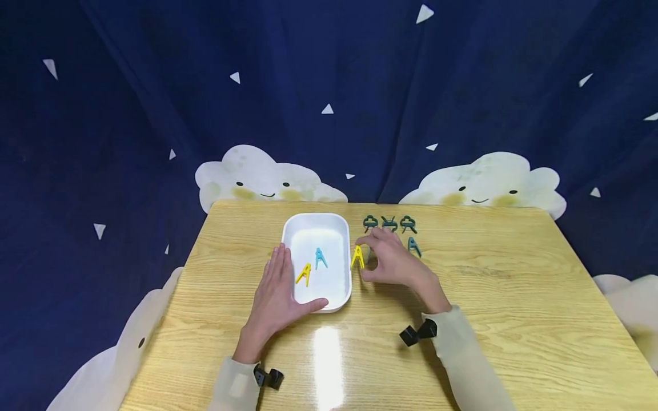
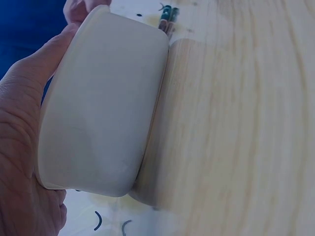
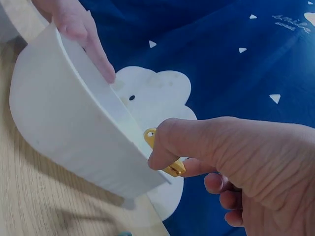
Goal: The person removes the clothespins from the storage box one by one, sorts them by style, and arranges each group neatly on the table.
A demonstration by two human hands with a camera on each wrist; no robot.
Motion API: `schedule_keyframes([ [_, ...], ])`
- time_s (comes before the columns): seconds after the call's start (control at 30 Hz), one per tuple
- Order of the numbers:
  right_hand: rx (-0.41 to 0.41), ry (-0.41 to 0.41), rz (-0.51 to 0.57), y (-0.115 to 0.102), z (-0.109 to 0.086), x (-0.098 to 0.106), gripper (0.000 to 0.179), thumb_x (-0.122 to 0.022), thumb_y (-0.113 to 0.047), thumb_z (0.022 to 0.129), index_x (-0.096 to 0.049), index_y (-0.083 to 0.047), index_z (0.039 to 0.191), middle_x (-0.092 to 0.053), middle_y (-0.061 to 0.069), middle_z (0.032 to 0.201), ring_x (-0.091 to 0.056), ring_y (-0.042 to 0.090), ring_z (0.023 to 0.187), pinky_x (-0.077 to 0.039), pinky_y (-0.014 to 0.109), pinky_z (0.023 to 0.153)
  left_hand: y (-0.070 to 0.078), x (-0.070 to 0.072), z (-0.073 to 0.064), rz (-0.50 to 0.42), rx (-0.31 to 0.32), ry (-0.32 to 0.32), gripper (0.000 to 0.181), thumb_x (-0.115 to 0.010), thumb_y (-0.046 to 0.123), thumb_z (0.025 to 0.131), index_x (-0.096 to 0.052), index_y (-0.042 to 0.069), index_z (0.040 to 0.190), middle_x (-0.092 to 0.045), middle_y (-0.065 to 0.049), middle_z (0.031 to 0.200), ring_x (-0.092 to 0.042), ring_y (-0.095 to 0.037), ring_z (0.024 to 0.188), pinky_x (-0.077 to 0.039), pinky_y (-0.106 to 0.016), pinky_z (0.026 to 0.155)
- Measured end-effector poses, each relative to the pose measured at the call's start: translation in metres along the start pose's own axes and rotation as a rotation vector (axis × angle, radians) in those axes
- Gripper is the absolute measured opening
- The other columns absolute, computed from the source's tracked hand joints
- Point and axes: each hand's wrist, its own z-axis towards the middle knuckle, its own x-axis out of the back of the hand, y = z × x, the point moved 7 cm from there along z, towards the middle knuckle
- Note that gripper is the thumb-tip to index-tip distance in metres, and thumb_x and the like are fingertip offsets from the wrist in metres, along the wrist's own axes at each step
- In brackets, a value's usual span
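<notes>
Fingers of my right hand [image 1: 393, 262] pinch a yellow plastic clip [image 1: 357, 257] beside the smooth white tray [image 1: 339, 228]; my left hand [image 1: 277, 294] lies flat against it. 2 clips lie inside, 4 green clips [image 1: 389, 224] behind.

Both forearms, in pale cream sleeves, entered from the bottom of the head view, each with a small black device strapped at the wrist. The left hand [image 1: 277, 294] lay flat at lower centre, palm down, fingers straight and together pointing toward the top of the frame, the thumb spread out to the right. The right hand [image 1: 390, 260] sat right of centre, wrist slightly raised, its thumb and forefinger pinched together at the left while the other fingers curled loosely underneath, as the right wrist view showed [image 3: 231, 167].
</notes>
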Motion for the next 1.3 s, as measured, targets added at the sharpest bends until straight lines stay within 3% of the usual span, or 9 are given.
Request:
schedule_keyframes([
  [0.33,-0.015,-0.022,-0.007,0.029,-0.012,-0.009,0.060,-0.089,-0.023,0.068,-0.071,-0.005,0.123,-0.062,0.011,0.097,-0.047,0.024,0.092,-0.041,0.051,0.090,-0.001,0.000,-0.001,-0.001,0.006,0.006,0.148,-0.053,0.101,0.068,-0.008,0.000,0.166,0.001,-0.012,0.176,0.002,-0.025,0.162,-0.015,-0.047,0.131],
  [0.67,-0.093,-0.103,-0.017,0.056,-0.022,-0.029,0.064,-0.090,-0.022,0.065,-0.074,-0.007,0.125,-0.056,0.005,0.094,-0.044,0.023,0.089,-0.038,0.039,0.079,-0.001,0.000,-0.001,-0.009,0.004,-0.001,0.148,-0.055,0.100,0.068,-0.007,0.000,0.166,0.000,-0.015,0.176,0.003,-0.025,0.162,-0.014,-0.047,0.131],
  [1.07,-0.146,-0.160,-0.013,0.058,-0.025,-0.035,0.064,-0.092,-0.020,0.064,-0.075,-0.013,0.125,-0.050,0.006,0.094,-0.040,0.025,0.090,-0.034,0.039,0.079,0.000,0.001,0.000,-0.009,0.000,-0.003,0.148,-0.055,0.100,0.068,-0.007,-0.001,0.166,0.001,-0.014,0.176,0.002,-0.026,0.162,-0.013,-0.047,0.131],
  [1.17,-0.149,-0.175,-0.004,0.058,-0.027,-0.037,0.064,-0.092,-0.020,0.065,-0.074,-0.013,0.126,-0.049,0.005,0.094,-0.041,0.028,0.092,-0.038,0.045,0.083,0.000,0.001,0.000,-0.007,-0.003,0.000,0.148,-0.055,0.099,0.069,-0.007,-0.001,0.166,0.000,-0.015,0.176,0.000,-0.028,0.162,-0.013,-0.047,0.131],
  [1.23,-0.150,-0.183,-0.002,0.058,-0.028,-0.037,0.065,-0.092,-0.021,0.066,-0.073,-0.013,0.127,-0.052,0.005,0.095,-0.049,0.036,0.106,-0.042,0.054,0.095,0.000,0.001,0.000,-0.006,-0.004,0.004,0.148,-0.055,0.099,0.069,-0.008,-0.002,0.166,0.000,-0.015,0.176,-0.001,-0.028,0.162,-0.014,-0.047,0.131],
  [1.3,-0.153,-0.190,0.005,0.058,-0.029,-0.038,0.066,-0.093,-0.020,0.067,-0.073,-0.012,0.129,-0.054,0.006,0.097,-0.048,0.046,0.123,-0.040,0.064,0.105,0.000,0.001,0.000,-0.007,-0.005,0.010,0.148,-0.056,0.099,0.069,-0.009,-0.002,0.166,-0.002,-0.016,0.176,-0.001,-0.028,0.162,-0.015,-0.048,0.131],
])
